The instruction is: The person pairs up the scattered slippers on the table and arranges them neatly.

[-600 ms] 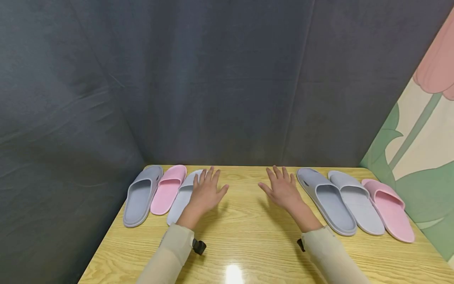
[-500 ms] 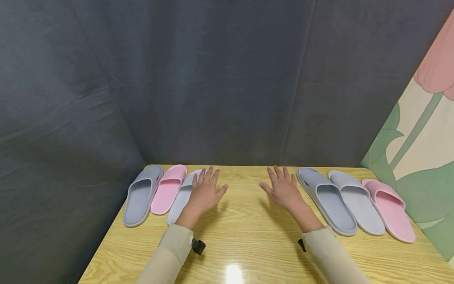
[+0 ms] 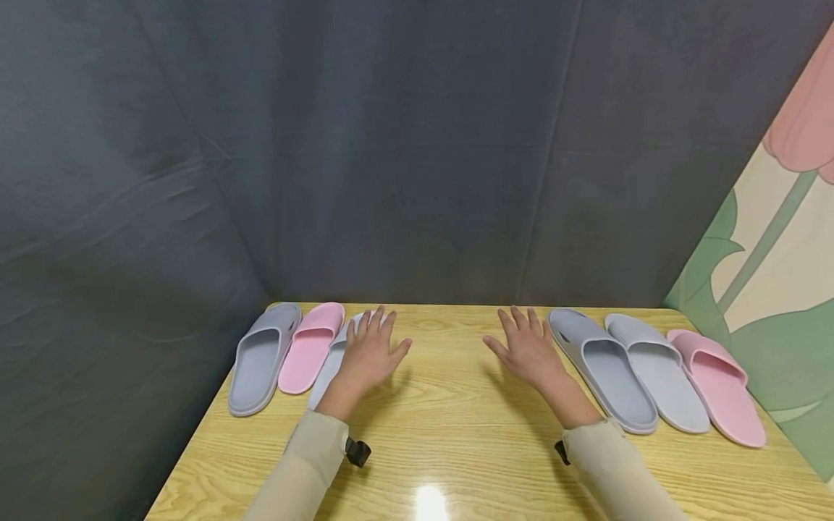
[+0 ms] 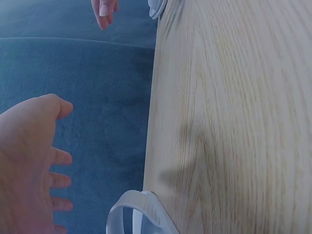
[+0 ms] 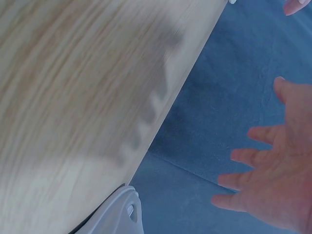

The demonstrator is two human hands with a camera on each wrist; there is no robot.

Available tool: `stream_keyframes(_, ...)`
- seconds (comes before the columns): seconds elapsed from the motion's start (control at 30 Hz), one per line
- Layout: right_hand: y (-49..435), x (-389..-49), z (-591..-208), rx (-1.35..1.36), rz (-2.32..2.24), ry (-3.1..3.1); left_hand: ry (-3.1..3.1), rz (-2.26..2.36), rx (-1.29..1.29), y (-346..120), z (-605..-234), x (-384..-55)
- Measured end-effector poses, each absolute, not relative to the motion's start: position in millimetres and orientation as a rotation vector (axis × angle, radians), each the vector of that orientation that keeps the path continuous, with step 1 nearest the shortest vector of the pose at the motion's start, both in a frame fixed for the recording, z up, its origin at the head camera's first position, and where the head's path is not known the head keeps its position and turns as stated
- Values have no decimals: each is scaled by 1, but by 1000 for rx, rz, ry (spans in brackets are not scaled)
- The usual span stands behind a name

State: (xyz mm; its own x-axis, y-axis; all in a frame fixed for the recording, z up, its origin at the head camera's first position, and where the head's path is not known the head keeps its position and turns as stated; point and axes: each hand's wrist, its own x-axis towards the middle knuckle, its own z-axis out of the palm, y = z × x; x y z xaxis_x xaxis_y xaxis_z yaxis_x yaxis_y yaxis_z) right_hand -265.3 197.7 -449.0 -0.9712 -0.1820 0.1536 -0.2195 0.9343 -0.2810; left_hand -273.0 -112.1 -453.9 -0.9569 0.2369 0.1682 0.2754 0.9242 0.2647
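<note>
My left hand hovers above the table with its fingers spread, partly covering a white slipper. The left wrist view shows a gap between that hand and the white slipper's strap. Left of it lie a pink slipper and a grey slipper. My right hand, also spread and holding nothing, is raised just left of another grey slipper. Beyond that one, a second white slipper and a second pink slipper lie side by side.
The slippers rest on a wood-grain table. A dark curtain hangs behind it and along the left. At the right stands a panel with a flower pattern. Each wrist carries a small black device.
Both hands have drifted slightly apart, the left one leftward over the white slipper and the right one rightward toward the grey slipper. The slippers have stayed in place on the table.
</note>
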Motion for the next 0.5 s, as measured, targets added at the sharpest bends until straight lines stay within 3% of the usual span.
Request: stream_keyframes(0.5, 214, -264, -447, 270, 447, -2977, -2946, -412, -385, -120, -457, -277)
